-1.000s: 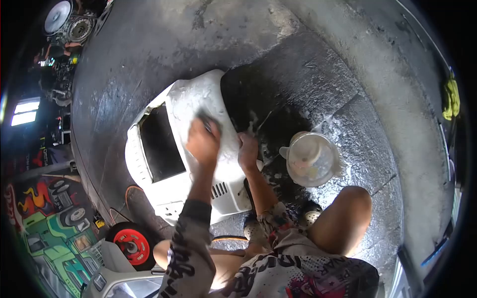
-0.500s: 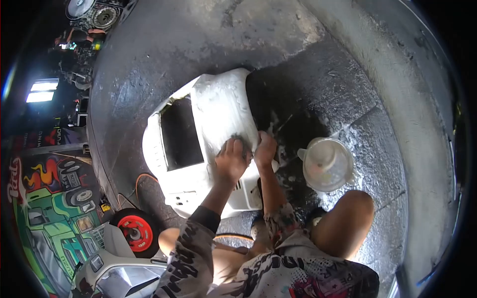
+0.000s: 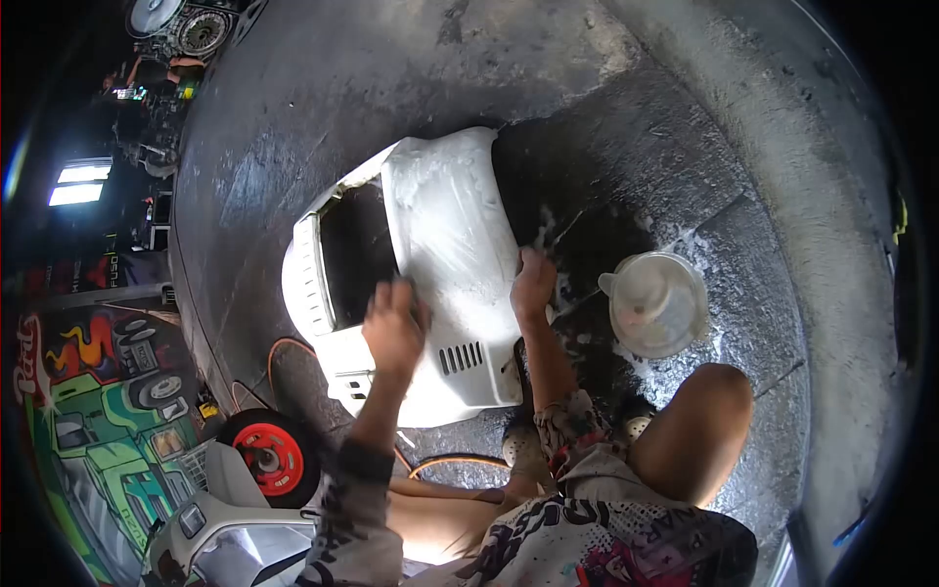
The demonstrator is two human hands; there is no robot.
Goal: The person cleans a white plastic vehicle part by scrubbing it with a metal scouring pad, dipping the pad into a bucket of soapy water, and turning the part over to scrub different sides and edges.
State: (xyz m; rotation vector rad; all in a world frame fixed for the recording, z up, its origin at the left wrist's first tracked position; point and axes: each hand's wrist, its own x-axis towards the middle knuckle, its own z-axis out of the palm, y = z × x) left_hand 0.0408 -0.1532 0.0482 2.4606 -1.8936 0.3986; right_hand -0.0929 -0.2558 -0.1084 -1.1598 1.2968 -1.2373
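Observation:
A white vehicle body panel [image 3: 452, 210] lies on the floor in front of me, its surface wet with whitish suds. It has a large rectangular opening, and slots [image 3: 461, 358] show near its close end. My left hand [image 3: 394, 328] is curled over the panel beside the opening's near edge. Something dark shows at its fingers, too small to name for certain. Closed on the panel's right edge is my right hand [image 3: 533, 282]. To the right of that hand stands a translucent plastic bucket [image 3: 675, 342] with cloudy liquid inside.
A wheel with a red rim [image 3: 271, 460] stands at lower left, close to more white bodywork [image 3: 210, 523]. An orange hose [image 3: 445, 460] runs over the wet floor [image 3: 626, 161]. A painted truck mural [image 3: 108, 430] is on the left, machine parts [image 3: 201, 34] at upper left.
My left hand has moved left across the panel toward the opening, uncovering the slots. The right hand still grips the right edge. The view has shifted slightly.

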